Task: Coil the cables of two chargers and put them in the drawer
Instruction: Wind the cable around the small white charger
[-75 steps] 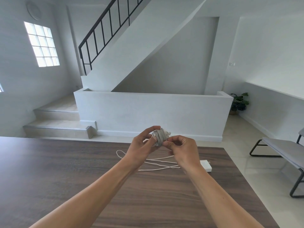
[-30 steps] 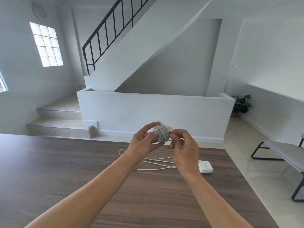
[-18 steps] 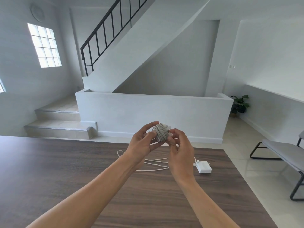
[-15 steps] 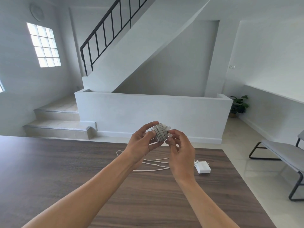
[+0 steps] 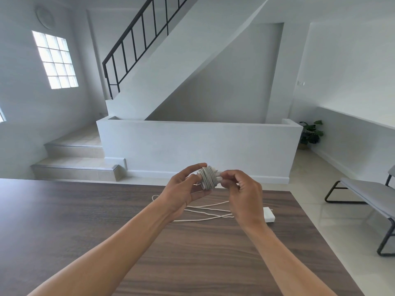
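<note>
A white charger wound tightly in its own grey-white cable (image 5: 208, 177) is held up above the table between both hands. My left hand (image 5: 181, 192) grips the wrapped bundle from the left with thumb on top. My right hand (image 5: 242, 192) pinches the cable's end at the bundle's right side. A second white charger brick (image 5: 268, 214) lies on the dark wooden table (image 5: 85, 210), partly behind my right wrist. Its loose white cable (image 5: 205, 211) lies in long loops on the table under my hands. No drawer is in view.
The table's far edge runs just beyond my hands and its right edge lies past the brick. A grey bench (image 5: 372, 195) with black legs stands on the tiled floor at right. Steps and a low white wall lie beyond the table.
The bundle stays held between both hands. My right hand has shifted slightly right, its fingers working the cable end at the bundle's side. The second charger has not moved.
</note>
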`<act>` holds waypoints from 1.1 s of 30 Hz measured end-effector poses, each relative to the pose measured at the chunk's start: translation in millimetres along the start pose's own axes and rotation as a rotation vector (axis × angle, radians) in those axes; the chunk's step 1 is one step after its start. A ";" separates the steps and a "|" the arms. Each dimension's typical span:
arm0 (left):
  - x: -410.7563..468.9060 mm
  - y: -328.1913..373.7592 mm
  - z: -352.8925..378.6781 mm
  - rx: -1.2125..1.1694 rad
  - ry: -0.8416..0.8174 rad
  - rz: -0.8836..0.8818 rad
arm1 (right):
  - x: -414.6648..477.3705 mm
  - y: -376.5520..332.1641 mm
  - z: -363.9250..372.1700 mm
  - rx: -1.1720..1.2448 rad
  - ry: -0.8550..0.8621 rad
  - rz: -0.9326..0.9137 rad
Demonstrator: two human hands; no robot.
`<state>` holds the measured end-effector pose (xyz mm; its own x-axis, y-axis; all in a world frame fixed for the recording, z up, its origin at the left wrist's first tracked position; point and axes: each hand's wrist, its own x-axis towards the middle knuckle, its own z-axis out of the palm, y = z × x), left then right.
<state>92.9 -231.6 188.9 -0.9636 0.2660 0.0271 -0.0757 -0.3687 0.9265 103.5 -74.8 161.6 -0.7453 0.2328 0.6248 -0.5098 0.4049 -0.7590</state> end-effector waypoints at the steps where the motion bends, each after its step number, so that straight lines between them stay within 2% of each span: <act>1: 0.1 0.0 0.0 0.004 -0.003 -0.001 | 0.4 1.0 -0.8 -0.007 -0.011 -0.007; 8: 0.6 -4.1 3.8 -0.017 0.011 -0.015 | 2.9 6.6 -6.5 -0.145 -0.018 -0.183; 13: 2.0 -2.4 6.4 -0.007 0.013 -0.006 | 8.9 7.2 -8.2 -0.150 -0.063 -0.201; 17: 2.1 0.5 6.1 0.003 0.009 0.005 | 10.0 3.6 -9.7 -0.070 -0.075 -0.140; 22: 0.5 1.9 5.4 -0.015 -0.013 0.006 | 8.5 -4.0 -12.4 0.103 -0.053 0.097; 25: 1.3 3.6 4.5 0.000 -0.007 0.018 | 7.8 -4.5 -11.5 0.128 -0.038 0.144; 33: -1.1 -2.5 -0.1 -0.006 0.002 0.007 | 17.6 -6.1 -17.9 -0.132 -0.171 -0.098</act>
<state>94.1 -231.0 186.5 -0.9647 0.2613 0.0328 -0.0705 -0.3763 0.9238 101.2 -57.3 180.5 -0.7627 0.0375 0.6457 -0.5314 0.5326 -0.6587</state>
